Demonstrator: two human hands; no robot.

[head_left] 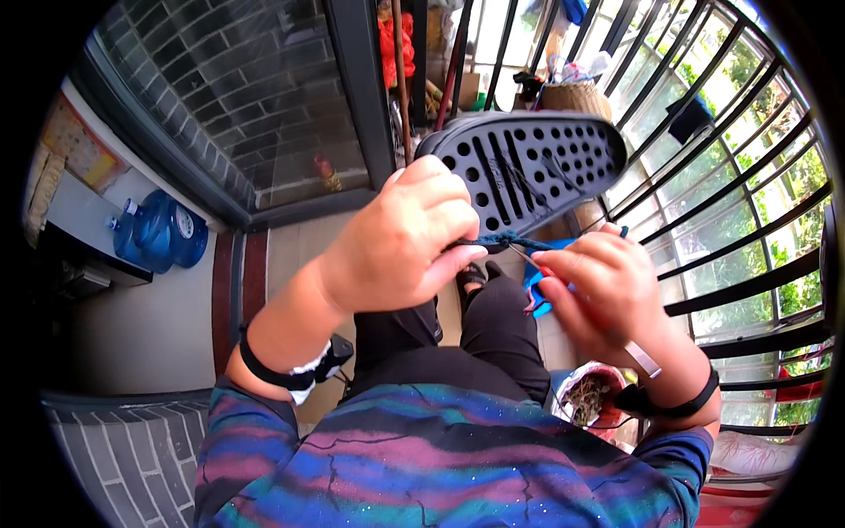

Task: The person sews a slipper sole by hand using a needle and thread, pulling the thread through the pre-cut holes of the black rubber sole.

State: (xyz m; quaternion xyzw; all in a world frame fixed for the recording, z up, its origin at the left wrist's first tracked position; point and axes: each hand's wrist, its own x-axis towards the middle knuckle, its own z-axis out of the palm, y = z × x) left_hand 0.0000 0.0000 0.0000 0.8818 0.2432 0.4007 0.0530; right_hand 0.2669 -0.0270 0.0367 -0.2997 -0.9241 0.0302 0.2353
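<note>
Black perforated shoe sole point(539, 167) stood tilted beyond both hands. Left hand point(409, 233) was closed at sole's near-left end, thumb and fingers pinching dark-blue yarn point(507, 238) along sole's near edge. Right hand point(607, 282), nearer than sole's right end, gripped red-handled hook point(536, 261), shank meeting yarn. Blue water bottles point(158, 236) stood well left of sole; railing point(755, 302) rose right.

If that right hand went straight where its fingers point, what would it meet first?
Probably the dark blue yarn just ahead of the right hand, then perhaps the left hand; depth is hard to judge.
</note>
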